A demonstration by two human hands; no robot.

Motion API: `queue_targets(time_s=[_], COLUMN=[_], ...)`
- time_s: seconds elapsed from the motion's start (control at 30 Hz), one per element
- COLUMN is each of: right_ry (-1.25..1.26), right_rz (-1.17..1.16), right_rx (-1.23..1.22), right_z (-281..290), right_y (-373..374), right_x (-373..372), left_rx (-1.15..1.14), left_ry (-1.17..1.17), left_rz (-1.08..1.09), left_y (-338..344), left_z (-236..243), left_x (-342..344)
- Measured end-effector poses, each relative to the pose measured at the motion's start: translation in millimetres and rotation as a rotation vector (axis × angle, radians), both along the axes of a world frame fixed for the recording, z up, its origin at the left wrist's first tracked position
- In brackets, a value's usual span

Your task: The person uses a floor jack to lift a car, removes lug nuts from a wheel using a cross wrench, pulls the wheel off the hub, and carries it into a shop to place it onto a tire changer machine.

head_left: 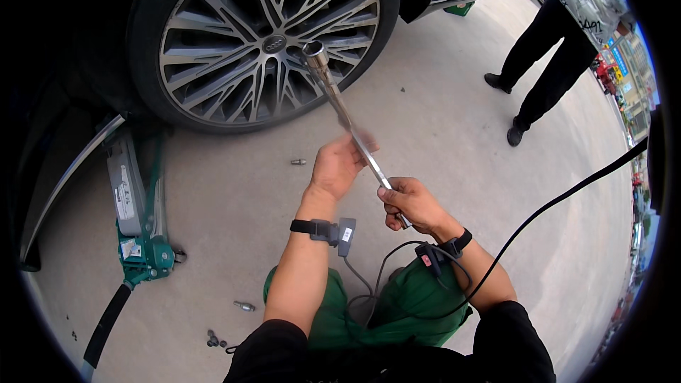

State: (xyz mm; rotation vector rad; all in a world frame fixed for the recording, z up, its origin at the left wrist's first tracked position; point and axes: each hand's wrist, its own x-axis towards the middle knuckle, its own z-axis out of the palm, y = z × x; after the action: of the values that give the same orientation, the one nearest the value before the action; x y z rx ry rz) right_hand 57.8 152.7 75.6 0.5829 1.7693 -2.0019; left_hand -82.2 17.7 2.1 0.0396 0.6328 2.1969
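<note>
Left of the wheel [266,39] stands the green jack [138,213]. Left hand [339,165] steadies the socket wrench [347,124]; right hand [411,203] grips its handle, fingers closed. Socket hovers near the hub: seating on a bolt seems next.

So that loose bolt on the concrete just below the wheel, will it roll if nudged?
Probably. The bolt looks round-bodied and lies on its side on smooth concrete, so it may roll, likely curving since the head is wider. It looks like metal: rigid, heavy for its size.
</note>
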Motion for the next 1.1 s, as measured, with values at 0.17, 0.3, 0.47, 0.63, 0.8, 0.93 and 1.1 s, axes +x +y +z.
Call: queue_targets(time_s=[0.17,0.3,0.47,0.63,0.8,0.93,1.1], right_ry=[0.029,0.031,0.025,-0.114,0.012,0.069,-0.073], right_rz=[-0.035,-0.051,-0.076,-0.032,-0.001,-0.120,-0.400], right_rx=[-0.109,-0.229,-0.551,-0.884,-0.029,0.072,-0.495], right_z=[-5,-10,-32,-55,-21,-18,-15], right_y=[-5,-10,-5,6,-22,-26,-21], right_x=[-27,-37,-48,-48,-55,-52,-43], left_rx=[0.109,0.106,0.117,0.085,0.090,0.000,0.124], left_ry=[-0.023,-0.006,0.012,0.061,0.047,0.040,0.013], left_rz=[0.101,0.127,0.173,0.181,0.197,0.108,0.046], left_y=[-4,-9,-10,-9,-6,-3,-6], left_z=[2,2,2,-4,-8,-5,2], left_x=[-7,-12,-15,-15,-17,-18,-11])
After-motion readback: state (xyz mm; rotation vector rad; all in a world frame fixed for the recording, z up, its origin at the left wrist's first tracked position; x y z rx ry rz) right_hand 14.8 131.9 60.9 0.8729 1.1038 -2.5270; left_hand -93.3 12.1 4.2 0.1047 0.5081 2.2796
